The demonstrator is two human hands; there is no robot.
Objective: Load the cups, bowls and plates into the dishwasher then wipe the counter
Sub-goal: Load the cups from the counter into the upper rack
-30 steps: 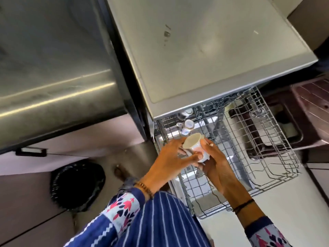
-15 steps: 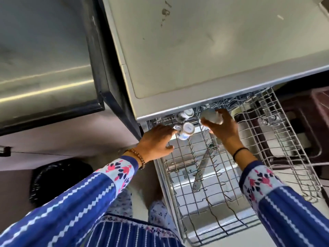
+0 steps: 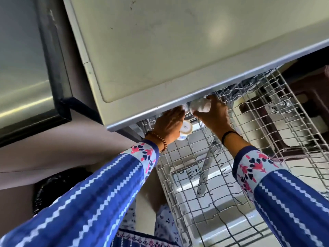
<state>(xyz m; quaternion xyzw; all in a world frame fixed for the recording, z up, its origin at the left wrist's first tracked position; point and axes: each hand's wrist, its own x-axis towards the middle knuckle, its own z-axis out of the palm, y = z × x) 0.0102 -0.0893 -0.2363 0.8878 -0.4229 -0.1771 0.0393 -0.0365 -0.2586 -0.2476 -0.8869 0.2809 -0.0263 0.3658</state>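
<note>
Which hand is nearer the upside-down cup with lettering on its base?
Left. The left hand lies against the lettered cup, partly covering it. The right hand is farther back in the rack, gripping a second cup.

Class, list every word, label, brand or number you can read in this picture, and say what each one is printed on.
"ISTA": sideways on the printed cup in the wire rack, beside the left hand; earlier letters may be hidden.
Small label on the panel under the rack: too small to read.
White cup in the right hand: no readable text.
</note>
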